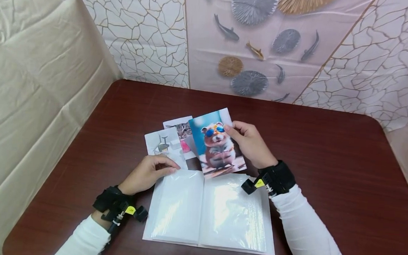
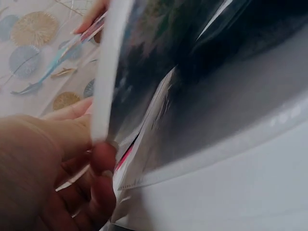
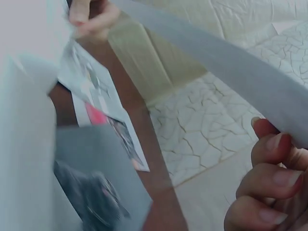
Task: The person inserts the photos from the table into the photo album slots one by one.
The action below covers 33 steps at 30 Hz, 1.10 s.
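Observation:
A photo album [image 1: 174, 219] lies open on the table, with clear, glossy sleeves on both pages. My left hand [image 1: 151, 173] pinches the album's top left edge; the left wrist view has thumb and fingers at the white page edge [image 2: 102, 96]. In my right hand [image 1: 252, 142] is a photo of a hamster in sunglasses [image 1: 218, 148], tilted above the album's top edge, thumb on its front. The right wrist view catches its pale back [image 3: 216, 57]. Behind the album lie a photo with a glass [image 1: 162, 142] and, partly covered, a cat photo [image 1: 186, 131].
In the right wrist view, another grey-blue photo with a dark figure [image 3: 103, 187] lies beside the cat photo. The dark wooden table [image 1: 328, 158] reaches back to a patterned cloth backdrop [image 1: 153, 34]. A cream cloth [image 1: 27, 93] hangs along the left side.

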Available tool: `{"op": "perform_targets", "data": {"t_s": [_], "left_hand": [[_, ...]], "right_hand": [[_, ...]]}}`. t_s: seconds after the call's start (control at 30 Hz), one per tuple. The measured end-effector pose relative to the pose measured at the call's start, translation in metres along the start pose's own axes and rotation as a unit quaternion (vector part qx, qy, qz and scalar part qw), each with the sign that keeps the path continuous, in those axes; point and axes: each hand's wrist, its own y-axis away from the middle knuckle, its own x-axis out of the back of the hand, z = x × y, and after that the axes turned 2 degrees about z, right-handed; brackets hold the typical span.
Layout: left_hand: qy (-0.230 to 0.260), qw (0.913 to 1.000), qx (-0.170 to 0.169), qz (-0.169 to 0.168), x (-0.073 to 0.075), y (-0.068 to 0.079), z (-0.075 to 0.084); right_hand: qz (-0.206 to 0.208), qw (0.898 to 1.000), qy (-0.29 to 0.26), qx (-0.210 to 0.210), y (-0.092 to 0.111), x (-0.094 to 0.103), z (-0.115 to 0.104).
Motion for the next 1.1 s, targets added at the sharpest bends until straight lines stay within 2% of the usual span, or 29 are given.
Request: {"op": "perform_targets", "data": {"t_s": [0.13, 0.2, 0.47, 0.63, 0.77, 0.9, 1.0, 1.1], "left_hand": [[0.003, 0.9996, -0.028, 0.000, 0.000, 0.001, 0.001], [0.002, 0.9995, -0.031, 0.000, 0.000, 0.002, 0.001], [-0.016, 0.9999, -0.006, -0.001, -0.001, 0.000, -0.002], [-0.014, 0.9999, -0.002, 0.008, -0.002, -0.001, -0.005], [-0.014, 0.9999, 0.008, 0.005, -0.001, -0.001, -0.004], [-0.020, 0.9994, 0.026, -0.009, 0.003, -0.001, 0.003], [-0.020, 0.9989, 0.036, -0.024, 0.007, 0.001, 0.016], [-0.016, 0.9989, 0.026, -0.035, 0.011, 0.003, 0.026]], "right_hand": [[0.000, 1.000, -0.016, -0.016, 0.001, -0.010, 0.005], [-0.006, 1.000, -0.015, -0.023, 0.001, -0.014, 0.006], [-0.034, 0.998, -0.004, -0.049, 0.002, -0.019, 0.010], [-0.059, 0.994, -0.037, -0.080, 0.000, -0.020, 0.012], [-0.072, 0.992, -0.048, -0.088, -0.001, -0.020, 0.013], [-0.072, 0.992, -0.045, -0.090, -0.003, -0.018, 0.015], [-0.071, 0.993, -0.036, -0.084, -0.004, -0.017, 0.018], [-0.067, 0.995, -0.029, -0.071, -0.007, -0.018, 0.021]]}}
